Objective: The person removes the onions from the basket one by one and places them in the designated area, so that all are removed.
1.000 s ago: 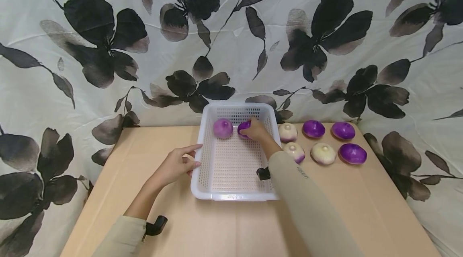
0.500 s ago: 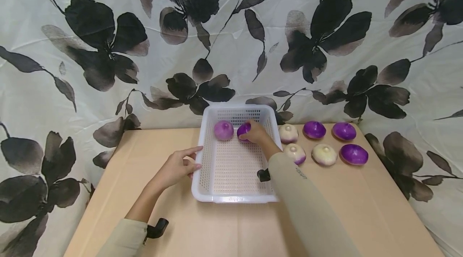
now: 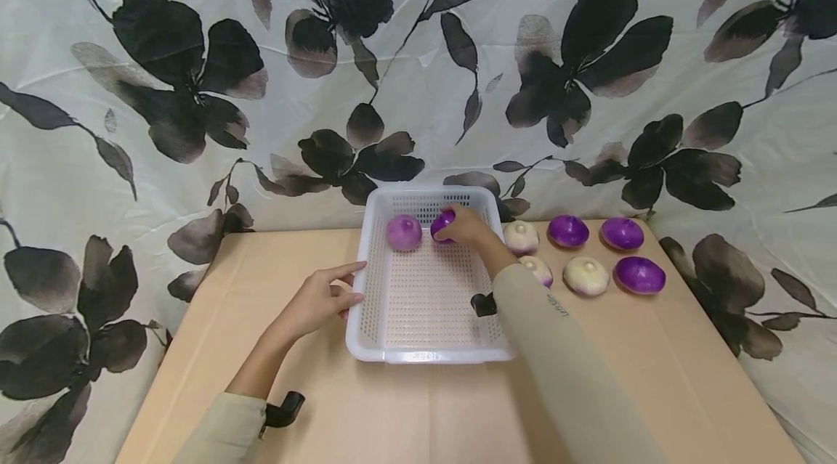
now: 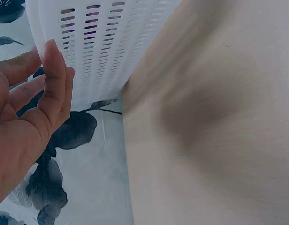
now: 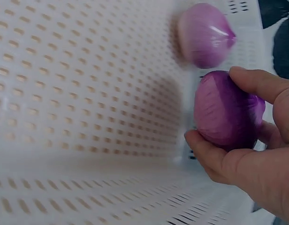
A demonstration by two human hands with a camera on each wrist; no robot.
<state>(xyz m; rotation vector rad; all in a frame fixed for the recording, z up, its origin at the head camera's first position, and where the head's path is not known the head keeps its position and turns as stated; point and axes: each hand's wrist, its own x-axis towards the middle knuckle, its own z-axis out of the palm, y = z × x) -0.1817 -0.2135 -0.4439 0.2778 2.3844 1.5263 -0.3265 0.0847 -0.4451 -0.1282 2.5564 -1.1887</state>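
Observation:
In the head view, a white perforated plastic basket (image 3: 431,355) stands in the middle of the tabletop. My left hand (image 3: 320,298) holds its left rim, thumb and index fingertips at the edge; the left wrist view shows the other fingers (image 4: 55,79) bent against the outer wall. Inside the basket's far right part, my right hand (image 3: 469,226) grips a purple onion (image 5: 224,110) between thumb and fingers. Beside it a lighter purple onion (image 3: 403,233) sits in the far left corner, its pointed tip visible in the right wrist view.
Right of the basket, several onions lie in two rows on the table (image 3: 654,362): whitish ones such as the onion (image 3: 585,277), and deep purple ones such as the onion (image 3: 640,275). A floral cloth (image 3: 458,86) hangs behind the table's far edge.
My right hand has shifted slightly toward the basket's far side, with the purple onion still in its grip. The left hand stays at the rim.

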